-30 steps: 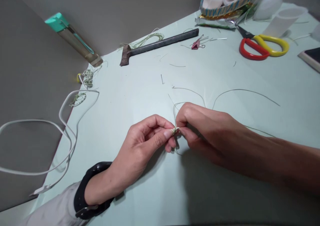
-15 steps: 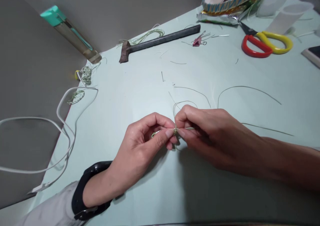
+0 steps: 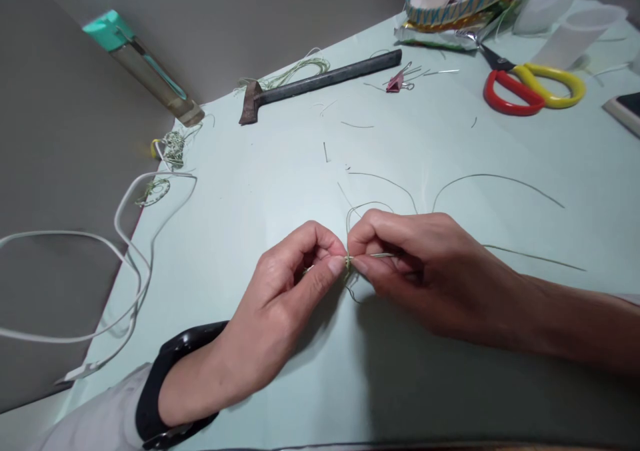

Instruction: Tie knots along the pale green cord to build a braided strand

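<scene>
A small knotted piece of thin green cord (image 3: 348, 262) is pinched between my two hands above the table. My left hand (image 3: 295, 291) grips its left side between thumb and forefinger; part of the cord work is hidden inside the curled fingers. My right hand (image 3: 415, 258) pinches the cord just right of the knot, thumb below and forefinger above. Loose cord ends (image 3: 370, 204) loop up above the fingertips, and others hang below the knot. Longer strands (image 3: 495, 174) stretch out over the table beyond my right hand.
A hammer (image 3: 325, 79) lies at the back, near a pink binder clip (image 3: 395, 82). Scissors with red and yellow handles (image 3: 515, 108) rest at the right. A bottle with a teal cap (image 3: 145, 71) stands at the left, above a white cable (image 3: 135, 271) and green cord pieces (image 3: 155, 191).
My left fingers have closed in more around the cord, and both hands have shifted very slightly. Cord ends below the knot show more now. Everything else lies as before.
</scene>
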A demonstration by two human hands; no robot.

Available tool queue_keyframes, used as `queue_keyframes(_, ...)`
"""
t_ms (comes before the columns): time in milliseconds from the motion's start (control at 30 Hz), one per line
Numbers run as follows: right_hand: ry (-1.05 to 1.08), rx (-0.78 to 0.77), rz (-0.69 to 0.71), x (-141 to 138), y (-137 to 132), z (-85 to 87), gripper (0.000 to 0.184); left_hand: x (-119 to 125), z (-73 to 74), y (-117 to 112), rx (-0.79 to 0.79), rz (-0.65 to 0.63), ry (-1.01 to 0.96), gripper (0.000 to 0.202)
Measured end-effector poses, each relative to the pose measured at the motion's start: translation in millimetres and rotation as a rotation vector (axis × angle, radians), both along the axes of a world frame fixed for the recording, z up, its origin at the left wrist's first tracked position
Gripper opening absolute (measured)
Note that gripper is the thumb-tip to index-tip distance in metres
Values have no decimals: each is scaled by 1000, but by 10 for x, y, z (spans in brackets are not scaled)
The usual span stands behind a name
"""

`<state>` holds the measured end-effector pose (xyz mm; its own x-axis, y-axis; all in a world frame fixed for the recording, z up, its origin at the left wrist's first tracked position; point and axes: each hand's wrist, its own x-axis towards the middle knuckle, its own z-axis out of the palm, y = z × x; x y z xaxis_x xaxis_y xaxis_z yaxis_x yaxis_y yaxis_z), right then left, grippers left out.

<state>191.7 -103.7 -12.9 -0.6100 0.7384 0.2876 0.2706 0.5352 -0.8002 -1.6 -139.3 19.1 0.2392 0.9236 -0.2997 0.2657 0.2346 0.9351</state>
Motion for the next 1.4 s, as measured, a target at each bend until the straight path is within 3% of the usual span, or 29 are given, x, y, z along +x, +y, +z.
queue_keyframes(233,110,-198,59,33,0,54,17,2,-9,-13,28,-29,-14,16)
queue_keyframes(433,80,-402,-27,-4,28,77,18,8,-24,-13,92,-18,29,16)
queue_keyframes(733,61,-312,-56,-33,-14,38,11,20,-2,-29,67,48,49,19)
queue_keyframes(933,46,-183,-87,-53,-19,3,10,-7,-41,-14,-16,61,-64,22)
queue_keyframes(1067,50,-206,-94,-55,-24,15,11,2,-41,7,-57,65,-134,24)
queue_keyframes(1133,79,-290,-87,-53,-24,40,11,5,-36,7,-77,64,-169,23)
queue_keyframes(1300,192,-690,-49,-45,17,120,12,-11,-46,20,-75,88,-301,13)
queue_keyframes(1400,276,-817,6,-38,49,147,15,-26,-86,58,-39,74,-347,17)
